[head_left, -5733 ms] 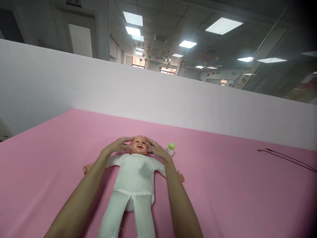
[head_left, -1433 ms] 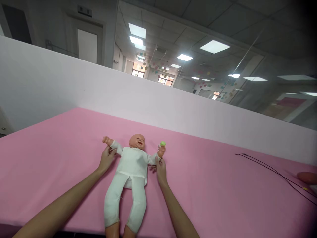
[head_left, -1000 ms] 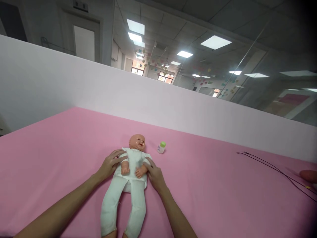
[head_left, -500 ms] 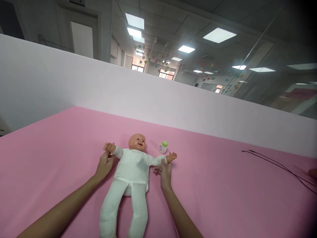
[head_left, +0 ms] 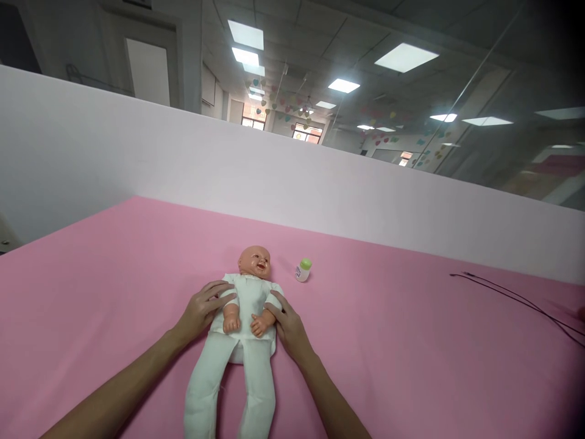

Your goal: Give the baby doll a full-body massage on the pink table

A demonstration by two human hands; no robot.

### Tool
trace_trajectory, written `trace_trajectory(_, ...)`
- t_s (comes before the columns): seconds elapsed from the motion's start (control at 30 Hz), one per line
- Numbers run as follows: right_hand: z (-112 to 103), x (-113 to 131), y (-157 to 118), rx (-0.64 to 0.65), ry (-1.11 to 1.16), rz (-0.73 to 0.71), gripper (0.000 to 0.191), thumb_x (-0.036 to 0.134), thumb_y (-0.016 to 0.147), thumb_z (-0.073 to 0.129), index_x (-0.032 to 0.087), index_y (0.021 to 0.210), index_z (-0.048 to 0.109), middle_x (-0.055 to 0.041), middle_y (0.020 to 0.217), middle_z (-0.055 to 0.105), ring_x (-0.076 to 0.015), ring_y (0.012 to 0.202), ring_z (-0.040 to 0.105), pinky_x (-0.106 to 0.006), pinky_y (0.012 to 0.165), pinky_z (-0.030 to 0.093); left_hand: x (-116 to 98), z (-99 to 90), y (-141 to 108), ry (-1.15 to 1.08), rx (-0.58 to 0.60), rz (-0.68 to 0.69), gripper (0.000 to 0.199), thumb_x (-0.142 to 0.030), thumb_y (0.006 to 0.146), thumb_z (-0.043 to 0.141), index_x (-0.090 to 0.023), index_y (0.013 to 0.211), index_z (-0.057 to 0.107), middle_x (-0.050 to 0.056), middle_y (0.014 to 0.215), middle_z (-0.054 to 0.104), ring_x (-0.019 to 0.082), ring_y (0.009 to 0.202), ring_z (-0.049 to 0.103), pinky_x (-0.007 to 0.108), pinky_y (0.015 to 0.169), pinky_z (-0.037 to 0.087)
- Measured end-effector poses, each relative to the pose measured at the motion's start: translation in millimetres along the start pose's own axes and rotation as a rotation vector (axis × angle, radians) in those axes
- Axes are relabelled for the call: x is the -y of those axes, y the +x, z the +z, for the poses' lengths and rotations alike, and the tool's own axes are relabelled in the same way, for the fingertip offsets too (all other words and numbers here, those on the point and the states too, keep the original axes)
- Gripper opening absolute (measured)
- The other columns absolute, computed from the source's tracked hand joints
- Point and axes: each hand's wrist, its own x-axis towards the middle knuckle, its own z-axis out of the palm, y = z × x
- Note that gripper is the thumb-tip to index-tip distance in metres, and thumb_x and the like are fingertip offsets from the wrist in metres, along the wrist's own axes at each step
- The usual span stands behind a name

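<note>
A baby doll [head_left: 249, 314] in a white cloth suit lies on its back on the pink surface [head_left: 388, 341], head away from me. Its two arms are bent in over its belly. My left hand [head_left: 203, 310] rests on the doll's arm at the picture's left, fingers over the white sleeve. On the other sleeve lies my right hand [head_left: 290, 326], its fingers on the doll's arm near the elbow. Both hands have their fingers somewhat spread, pressing lightly against the sleeves. A small white bottle with a green cap [head_left: 303, 270] stands to the right of the doll's head.
Thin black cables [head_left: 512, 296] lie on the pink surface at the right. A white wall [head_left: 274, 177] runs along the far side, with glass above it. Part of something skin-coloured shows at the right edge.
The doll's arms were spread out to the sides with my hands at its wrists. Now they are folded inward over its belly, and my hands have moved in onto its sleeves.
</note>
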Motion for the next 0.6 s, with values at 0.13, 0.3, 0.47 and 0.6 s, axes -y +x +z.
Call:
trace_trajectory(0.13,4.3,-2.1,2.4,-0.148,0.222,0.107,0.035,0.026,0.096,0.056,0.028,0.128,0.068,-0.0076,0.148,0.061,-0.0275,0.133,0.061,-0.042,0.108,0.054,-1.6,1.2,-1.0,-0.082,-0.050,-0.185,0.035,-0.023,0.103,0.051,-0.031,0.129,0.072,0.009,0.134,0.070,0.027,0.128,0.061,0.046,0.103,0.054)
trace_trajectory(0.3,-1.4,-7.0,9.7,-0.444,0.648,0.562,0.051,0.062,0.090,0.068,0.023,0.119,0.056,-0.0011,0.071,0.071,-0.0209,0.058,0.068,-0.031,0.054,0.055,2.4,-2.1,1.8,-0.352,-0.396,-0.810,0.037,-0.045,0.095,0.063,-0.018,0.120,0.068,0.011,0.113,0.074,0.028,0.101,0.071,0.041,0.086,0.059)
trace_trajectory(0.47,-6.8,-5.0,10.5,-0.492,0.706,0.614,0.053,0.066,0.087,0.071,0.024,0.113,0.054,0.0002,0.066,0.070,-0.0210,0.055,0.068,-0.029,0.049,0.051,4.6,-5.8,3.6,-0.439,-0.435,-0.895,0.038,-0.050,0.090,0.069,-0.016,0.106,0.069,0.010,0.099,0.074,0.026,0.086,0.070,0.037,0.074,0.058)
trace_trajectory(0.6,-2.0,0.0,5.2,-0.309,0.479,0.342,0.042,0.043,0.093,0.068,0.024,0.130,0.061,-0.0091,0.110,0.077,-0.0252,0.089,0.076,-0.039,0.079,0.064,-3.6,-4.9,2.8,-0.204,-0.136,-0.419,0.026,-0.033,0.099,0.059,-0.023,0.116,0.075,0.010,0.120,0.075,0.029,0.114,0.067,0.044,0.093,0.056)
